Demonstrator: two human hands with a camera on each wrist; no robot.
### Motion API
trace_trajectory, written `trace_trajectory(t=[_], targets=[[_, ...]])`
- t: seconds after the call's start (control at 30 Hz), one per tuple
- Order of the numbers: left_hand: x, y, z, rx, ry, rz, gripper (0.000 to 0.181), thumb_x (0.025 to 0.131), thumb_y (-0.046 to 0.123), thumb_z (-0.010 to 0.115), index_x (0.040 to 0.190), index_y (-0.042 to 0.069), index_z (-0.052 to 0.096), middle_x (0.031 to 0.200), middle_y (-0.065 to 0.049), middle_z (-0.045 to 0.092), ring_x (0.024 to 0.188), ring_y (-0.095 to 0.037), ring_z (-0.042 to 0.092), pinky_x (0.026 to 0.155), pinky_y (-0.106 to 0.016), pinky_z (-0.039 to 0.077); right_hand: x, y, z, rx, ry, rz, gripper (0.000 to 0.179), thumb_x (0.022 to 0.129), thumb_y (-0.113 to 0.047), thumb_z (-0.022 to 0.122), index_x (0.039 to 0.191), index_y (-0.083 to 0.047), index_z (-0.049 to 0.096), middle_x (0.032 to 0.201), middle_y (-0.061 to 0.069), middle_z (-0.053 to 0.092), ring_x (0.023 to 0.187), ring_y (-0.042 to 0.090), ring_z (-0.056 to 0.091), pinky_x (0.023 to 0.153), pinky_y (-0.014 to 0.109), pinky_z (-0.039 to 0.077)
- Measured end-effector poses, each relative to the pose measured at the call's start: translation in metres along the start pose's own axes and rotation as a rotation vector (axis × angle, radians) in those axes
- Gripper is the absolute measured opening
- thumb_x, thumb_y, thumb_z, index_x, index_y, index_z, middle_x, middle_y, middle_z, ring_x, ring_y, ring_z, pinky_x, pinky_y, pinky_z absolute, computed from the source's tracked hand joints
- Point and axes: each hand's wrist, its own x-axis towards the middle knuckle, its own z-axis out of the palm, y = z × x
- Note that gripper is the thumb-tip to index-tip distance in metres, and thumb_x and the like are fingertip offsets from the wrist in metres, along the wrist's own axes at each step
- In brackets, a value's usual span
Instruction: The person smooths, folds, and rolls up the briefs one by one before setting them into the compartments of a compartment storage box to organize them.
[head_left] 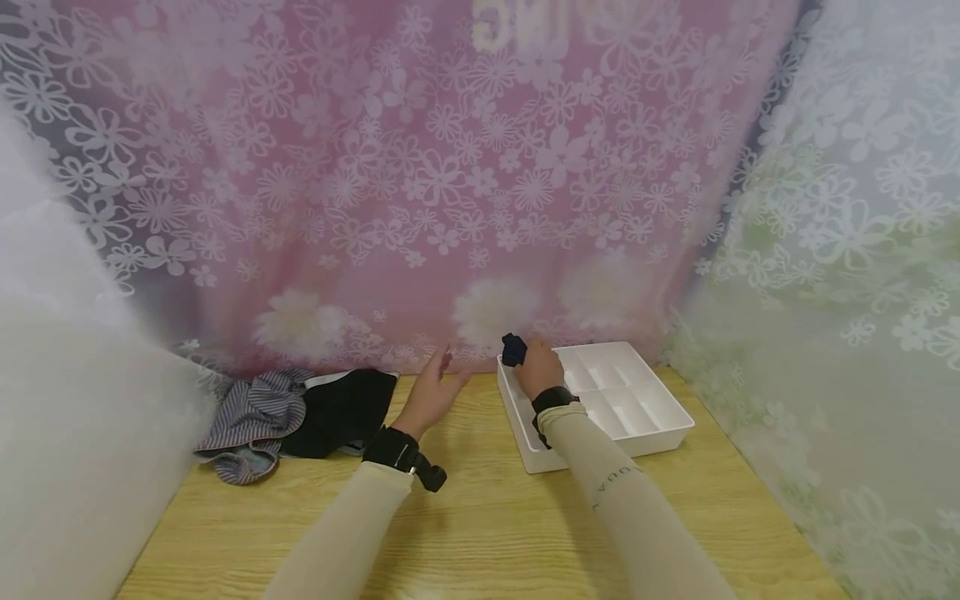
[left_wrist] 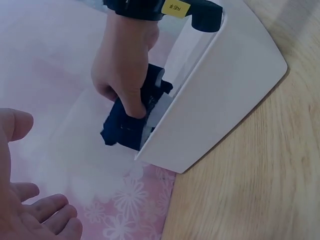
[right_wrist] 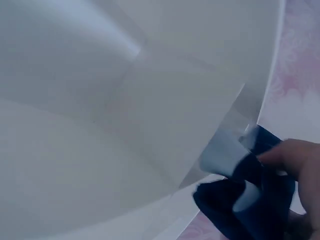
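My right hand [head_left: 540,368] grips a small folded navy cloth [head_left: 513,349] over the far left corner of a white divided box [head_left: 527,446]. In the right wrist view the navy cloth [right_wrist: 265,200] shows lighter grey-blue folds, and thumb and fingers pinch it beside the box's wall. Its exact kind cannot be told. The compartments in sight hold nothing. Left of the box, my left hand [head_left: 432,396] hovers above the table with its fingers apart and holds nothing. The left wrist view shows its loosely extended fingers [left_wrist: 50,212] away from the cloth.
A grey striped garment [head_left: 258,417] and a black garment [head_left: 341,412] lie in a heap on the left of the wooden table [head_left: 465,533]. A pink flowered curtain [head_left: 420,208] hangs behind the table, and pale sheets [head_left: 840,350] flank both sides.
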Motion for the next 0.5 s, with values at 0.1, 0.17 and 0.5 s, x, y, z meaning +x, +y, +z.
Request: trace_trajectory(t=[0.1,0.17,0.5], targets=[[-0.002,-0.003,0.002,0.013,-0.007,-0.024,0.082,0.102,0.046,0.063,0.166,0.018,0.02,0.166,-0.017,0.033,0.153,-0.034,0.032,0.119,-0.058,0.031,-0.001,-0.005,0.0,-0.069,-0.1,0.019,0.05,0.092,-0.021,0.075,0.127,0.011,0.059,0.116,0.029,0.066,0.102,0.045,0.069,0.088,0.053,0.057],[-0.003,-0.005,0.003,0.029,-0.021,-0.048,0.083,0.101,0.046,0.064,0.166,0.019,0.02,0.166,-0.016,0.033,0.152,-0.034,0.033,0.119,-0.059,0.031,-0.002,-0.007,0.002,-0.104,-0.148,0.022,0.048,0.092,-0.02,0.075,0.125,0.011,0.061,0.111,0.027,0.069,0.097,0.043,0.07,0.084,0.052,0.059],[-0.002,-0.013,0.007,0.079,-0.061,-0.064,0.082,0.101,0.045,0.065,0.166,0.019,0.022,0.163,-0.018,0.037,0.149,-0.037,0.037,0.116,-0.058,0.036,-0.004,-0.006,0.012,-0.203,-0.233,-0.108,0.015,0.097,-0.003,0.063,0.089,0.004,0.074,0.085,0.02,0.073,0.08,0.036,0.072,0.073,0.047,0.059]])
